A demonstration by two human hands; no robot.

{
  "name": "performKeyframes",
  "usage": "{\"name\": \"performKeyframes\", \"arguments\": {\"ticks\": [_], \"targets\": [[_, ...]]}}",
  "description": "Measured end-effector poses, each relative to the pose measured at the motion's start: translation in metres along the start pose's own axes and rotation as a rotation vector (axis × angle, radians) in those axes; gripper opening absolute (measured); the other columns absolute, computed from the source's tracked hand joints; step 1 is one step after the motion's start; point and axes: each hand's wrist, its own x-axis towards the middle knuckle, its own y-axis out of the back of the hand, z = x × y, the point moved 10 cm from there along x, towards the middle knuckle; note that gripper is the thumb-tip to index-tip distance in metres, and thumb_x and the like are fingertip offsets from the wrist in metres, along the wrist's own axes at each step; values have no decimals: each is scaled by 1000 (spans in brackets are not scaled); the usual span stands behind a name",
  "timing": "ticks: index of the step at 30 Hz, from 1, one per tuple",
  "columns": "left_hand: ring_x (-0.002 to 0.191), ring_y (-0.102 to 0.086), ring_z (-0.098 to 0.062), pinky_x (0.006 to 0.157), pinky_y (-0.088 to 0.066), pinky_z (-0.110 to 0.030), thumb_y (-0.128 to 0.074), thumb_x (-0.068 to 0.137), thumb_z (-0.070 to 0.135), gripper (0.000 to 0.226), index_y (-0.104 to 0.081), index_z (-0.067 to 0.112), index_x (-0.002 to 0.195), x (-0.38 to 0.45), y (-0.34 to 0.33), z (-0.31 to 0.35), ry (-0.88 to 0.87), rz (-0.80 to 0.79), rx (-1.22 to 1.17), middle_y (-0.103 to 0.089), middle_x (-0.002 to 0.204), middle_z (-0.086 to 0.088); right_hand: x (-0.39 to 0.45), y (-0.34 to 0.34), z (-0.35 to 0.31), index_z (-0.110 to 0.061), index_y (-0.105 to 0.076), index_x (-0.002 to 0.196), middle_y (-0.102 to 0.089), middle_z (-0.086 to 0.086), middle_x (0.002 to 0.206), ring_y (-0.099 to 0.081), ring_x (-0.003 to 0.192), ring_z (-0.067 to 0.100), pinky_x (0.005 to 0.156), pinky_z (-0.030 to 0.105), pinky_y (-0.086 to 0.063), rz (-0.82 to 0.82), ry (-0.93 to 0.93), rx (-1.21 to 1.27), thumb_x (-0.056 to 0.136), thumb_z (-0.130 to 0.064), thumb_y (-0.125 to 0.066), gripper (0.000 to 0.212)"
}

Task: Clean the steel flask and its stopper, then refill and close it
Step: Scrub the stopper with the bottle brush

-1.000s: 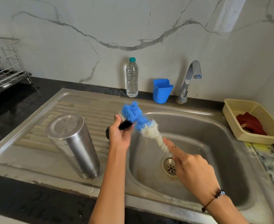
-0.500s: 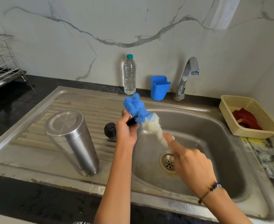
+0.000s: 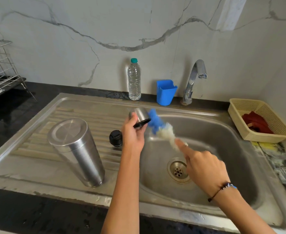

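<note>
You are gripping a small steel cap (image 3: 139,116) in your left hand (image 3: 133,132) and working a blue-and-white bottle brush (image 3: 162,129), pinched in your right hand (image 3: 204,168), against it over the sink (image 3: 231,132). The steel flask (image 3: 78,151) is standing upside down on the drainboard with the black stopper (image 3: 116,138) lying beside it, so you are judging the scrubbing as underway, with refilling and closing left.

Left hand (image 3: 133,134) fingers curled gripping; right hand (image 3: 204,168) fisted, forefinger extended

Flask (image 3: 78,149): brushed steel, satin sheen; cap (image 3: 139,115): steel, black plastic rim; stopper (image 3: 115,138): black plastic, semi-gloss; brush (image 3: 162,130): fluffy blue-white fibre; sink (image 3: 214,125): dull steel; basket (image 3: 236,119): cream plastic mesh.
</note>
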Motion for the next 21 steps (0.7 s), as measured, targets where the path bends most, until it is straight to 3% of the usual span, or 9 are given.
{"name": "performKeyframes", "arguments": {"ticks": [2, 6, 9, 12, 13, 16, 17, 21], "targets": [[94, -61, -23, 96, -49, -41, -52, 95, 11, 8, -59, 8, 99, -6, -18, 7, -34, -54, 14, -63, 95, -9, -10, -15, 4, -61, -9, 136, -64, 3, 108, -60, 102, 29, 75, 34, -46, -46, -16, 11, 95, -26, -31, 58], [104, -62, -28, 101, -46, -44, -52, 96, 15, 11, -59, 9, 102, -4, -15, 20, -61, -33, -61, -63, 100, -10, -19, -16, 22, -64, -8, 135, -64, 8, 105, -61, 98, 32, 75, 36, -47, 6, -102, 81, 95, -28, -33, 59], [121, -55, -33, 99, -46, -41, -51, 97, 19, 12, -56, 14, 87, 1, 7, 12, -23, 36, -56, -60, 104, -10, -16, 15, 22, -59, -21, 135, -65, 13, 79, -62, 76, 35, 61, 40, -45, 159, -45, 270, 94, -24, -42, 58], [108, -62, -29, 94, -47, -37, -48, 99, 21, 17, -53, 17, 83, 2, 12, 7, -12, 44, -13, -61, 111, -12, -29, 49, 6, -61, -28, 129, -52, 5, 50, -53, 47, 31, 45, 43, -43, 369, 110, 335, 87, -16, -54, 67], [101, -63, -26, 89, -49, -36, -47, 99, 20, 16, -55, 17, 85, 2, 13, 7, -16, 45, -6, -62, 107, -10, -34, 51, 0, -65, -24, 129, -52, 4, 50, -54, 47, 32, 45, 43, -44, 370, 145, 296, 86, -17, -54, 71], [94, -60, -19, 74, -49, -29, -46, 98, 14, 14, -60, 16, 99, 2, 9, 6, -39, 34, 48, -64, 99, -5, -33, 29, -12, -73, 13, 120, -65, 5, 77, -63, 78, 33, 64, 40, -49, 193, 109, 171, 91, -27, -41, 77], [90, -59, -18, 72, -47, -27, -46, 97, 12, 15, -61, 16, 102, 1, 6, 4, -45, 21, 81, -63, 95, -3, -30, 25, -12, -71, 18, 116, -64, 4, 81, -62, 82, 32, 67, 38, -49, 166, 83, 141, 93, -28, -37, 74], [91, -63, -19, 84, -49, -33, -45, 97, 9, 20, -60, 13, 109, -8, 1, -2, -36, 13, 84, -66, 99, -6, -26, 24, -14, -67, 23, 114, -62, 3, 80, -62, 80, 29, 66, 37, -48, 104, 42, 107, 95, -30, -32, 68]]}}
